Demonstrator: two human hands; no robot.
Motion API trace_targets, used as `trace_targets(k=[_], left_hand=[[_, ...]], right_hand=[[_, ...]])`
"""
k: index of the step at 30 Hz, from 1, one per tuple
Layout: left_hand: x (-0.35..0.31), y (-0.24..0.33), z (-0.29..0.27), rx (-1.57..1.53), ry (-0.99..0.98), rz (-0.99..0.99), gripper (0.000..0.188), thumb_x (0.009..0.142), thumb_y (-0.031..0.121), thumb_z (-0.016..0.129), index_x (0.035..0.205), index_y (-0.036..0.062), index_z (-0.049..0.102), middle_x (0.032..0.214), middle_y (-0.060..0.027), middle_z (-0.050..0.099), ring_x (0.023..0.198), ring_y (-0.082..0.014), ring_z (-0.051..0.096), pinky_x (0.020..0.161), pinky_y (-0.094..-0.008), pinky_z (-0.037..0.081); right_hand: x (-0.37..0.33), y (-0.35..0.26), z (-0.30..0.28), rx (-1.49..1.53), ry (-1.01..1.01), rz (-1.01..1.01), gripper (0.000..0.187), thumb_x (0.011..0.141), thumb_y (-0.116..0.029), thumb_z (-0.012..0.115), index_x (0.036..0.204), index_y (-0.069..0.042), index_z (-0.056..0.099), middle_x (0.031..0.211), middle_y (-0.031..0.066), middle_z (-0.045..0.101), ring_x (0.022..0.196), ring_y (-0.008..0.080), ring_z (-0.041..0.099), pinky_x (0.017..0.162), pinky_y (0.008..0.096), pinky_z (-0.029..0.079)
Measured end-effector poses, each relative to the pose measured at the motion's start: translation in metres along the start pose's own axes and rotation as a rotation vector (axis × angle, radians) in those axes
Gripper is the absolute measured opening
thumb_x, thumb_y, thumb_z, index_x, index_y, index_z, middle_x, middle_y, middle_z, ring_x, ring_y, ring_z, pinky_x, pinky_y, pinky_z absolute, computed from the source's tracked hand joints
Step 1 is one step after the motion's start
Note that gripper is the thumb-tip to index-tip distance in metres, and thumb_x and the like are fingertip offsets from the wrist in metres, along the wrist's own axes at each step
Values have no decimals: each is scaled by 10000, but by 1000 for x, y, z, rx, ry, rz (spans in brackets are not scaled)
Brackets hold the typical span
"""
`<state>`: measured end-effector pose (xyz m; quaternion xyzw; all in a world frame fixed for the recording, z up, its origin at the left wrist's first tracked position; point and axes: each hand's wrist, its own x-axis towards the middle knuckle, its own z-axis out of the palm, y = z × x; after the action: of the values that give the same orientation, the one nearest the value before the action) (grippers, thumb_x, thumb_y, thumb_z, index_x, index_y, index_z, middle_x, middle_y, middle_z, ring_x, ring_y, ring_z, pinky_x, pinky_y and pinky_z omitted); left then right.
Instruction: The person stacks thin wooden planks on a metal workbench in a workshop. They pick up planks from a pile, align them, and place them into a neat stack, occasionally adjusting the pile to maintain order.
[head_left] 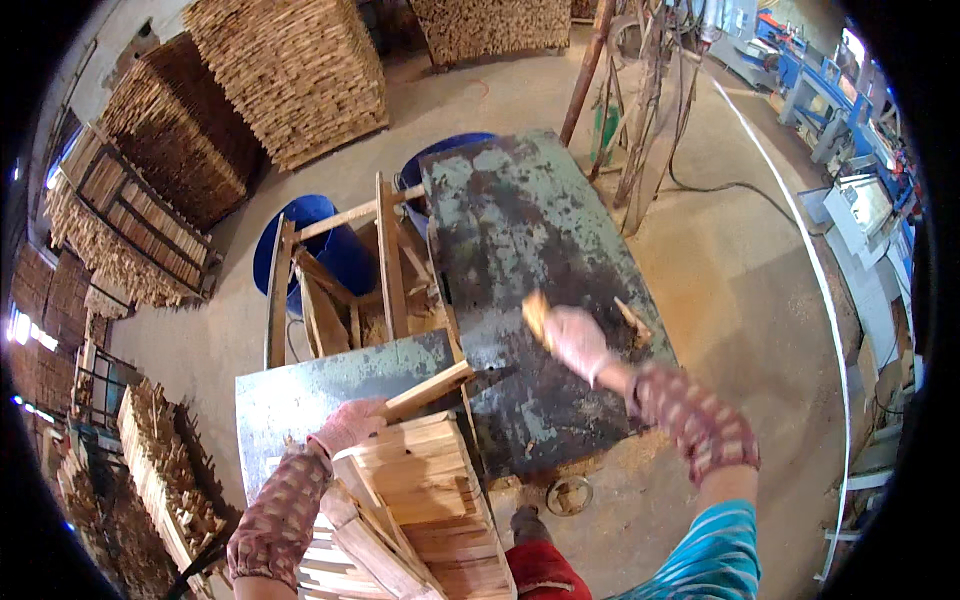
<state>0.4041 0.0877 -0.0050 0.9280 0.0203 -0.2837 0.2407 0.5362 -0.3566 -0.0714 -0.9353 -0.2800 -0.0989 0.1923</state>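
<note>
My left hand [348,424], in a pale pink glove, is closed around the near end of a narrow wooden strip [432,390]. That strip slants up to the right above a stack of cut wooden boards [420,462]. Over the dark, worn metal tabletop [535,225], my gloved right hand [578,342] grips a short piece of wood [536,314], slightly smeared by motion. A small wood offcut [632,318] lies on the tabletop just right of that hand. Patterned sleeve covers wrap both forearms.
Left of the table stand a wooden frame [390,265] and blue barrels [308,215]. Tall stacks of wood strips [290,75] line the far left. Poles and hanging cables [645,120] rise beyond the table. Blue machines [820,85] stand at right, past a white floor line [800,215].
</note>
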Motion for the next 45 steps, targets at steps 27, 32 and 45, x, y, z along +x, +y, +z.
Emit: trace_targets(k=[27, 32, 45], left_hand=[[-14, -57, 8, 10, -4, -30, 556, 952, 340, 730, 1439, 113, 587, 1319, -122, 676, 1225, -272, 629, 1046, -368, 502], [17, -36, 5, -131, -82, -76, 542, 997, 323, 698, 1451, 58, 568, 1313, -120, 680, 1208, -208, 624, 1055, -344, 491], [35, -78, -7, -369, -209, 62, 449, 1079, 219, 574, 1484, 32, 524, 1382, -73, 641, 1253, -151, 589, 1076, -291, 480]], right_hand=[[-295, 175, 130, 592, 393, 756, 329, 918, -238, 703, 1199, -77, 644, 1120, 121, 681, 1034, 291, 641, 927, 409, 526], [-341, 214, 170, 1256, 756, 874, 261, 1036, -186, 508, 1126, -46, 708, 983, 86, 725, 860, 241, 690, 789, 380, 576], [-312, 131, 109, 943, 703, 1360, 321, 1033, -255, 499, 1080, -3, 692, 913, 113, 719, 875, 246, 696, 812, 437, 549]])
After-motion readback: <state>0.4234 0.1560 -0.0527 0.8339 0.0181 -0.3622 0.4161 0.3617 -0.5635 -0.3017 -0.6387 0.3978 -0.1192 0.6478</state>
